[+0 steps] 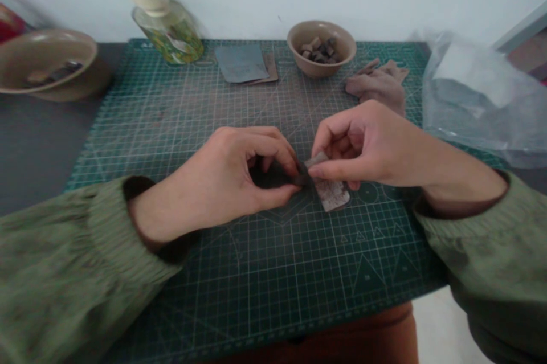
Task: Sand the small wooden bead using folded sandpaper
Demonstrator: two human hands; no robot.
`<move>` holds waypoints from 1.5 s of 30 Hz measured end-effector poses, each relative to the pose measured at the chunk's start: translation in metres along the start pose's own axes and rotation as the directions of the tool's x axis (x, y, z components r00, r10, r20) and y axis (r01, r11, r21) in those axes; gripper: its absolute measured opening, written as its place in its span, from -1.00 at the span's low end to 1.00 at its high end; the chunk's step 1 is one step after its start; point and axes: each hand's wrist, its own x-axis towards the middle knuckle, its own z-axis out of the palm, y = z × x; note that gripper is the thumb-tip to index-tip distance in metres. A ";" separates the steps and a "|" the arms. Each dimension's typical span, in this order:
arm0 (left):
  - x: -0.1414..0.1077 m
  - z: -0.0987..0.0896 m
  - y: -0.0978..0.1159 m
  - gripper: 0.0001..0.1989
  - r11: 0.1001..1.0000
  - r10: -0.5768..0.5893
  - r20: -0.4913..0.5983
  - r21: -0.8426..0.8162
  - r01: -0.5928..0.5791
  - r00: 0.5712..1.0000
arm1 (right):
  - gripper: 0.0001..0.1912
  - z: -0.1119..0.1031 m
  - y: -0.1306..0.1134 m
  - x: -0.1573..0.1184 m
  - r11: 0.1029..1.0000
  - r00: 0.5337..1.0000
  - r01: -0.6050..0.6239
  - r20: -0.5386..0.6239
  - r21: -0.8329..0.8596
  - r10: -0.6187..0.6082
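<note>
Near the middle of the green cutting mat [256, 250], my left hand [239, 173] pinches a small dark piece [302, 175] between thumb and fingertips. My right hand [363, 144] meets it from the right, its thumb and index finger closed on a worn brownish-grey sheet [333, 193] that looks like sandpaper. One flap of the sheet hangs below the right thumb, and its upper edge touches the dark piece. The fingertips of both hands are almost touching. The exact shape of the dark piece is partly hidden by the fingers.
Behind the hands are a bowl of small brown blocks [321, 45], grey sheets [243, 63], a crumpled brownish cloth or glove [378, 85] and a reed diffuser bottle [173, 33]. Another bowl [55, 88] stands left; a clear plastic bag [482, 102] lies right.
</note>
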 end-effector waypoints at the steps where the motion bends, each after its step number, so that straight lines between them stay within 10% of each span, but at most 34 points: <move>1: 0.000 0.000 0.001 -0.94 1.000 -0.007 -0.013 0.002 0.007 1.000 | -0.75 -0.001 -0.002 -0.001 1.000 1.000 -0.003 -0.020 0.002 0.003; 45: -0.001 -0.001 -0.004 -0.94 1.000 -0.008 0.030 0.011 0.008 1.000 | -0.73 0.011 0.010 0.008 0.999 1.000 0.013 0.003 0.036 -0.013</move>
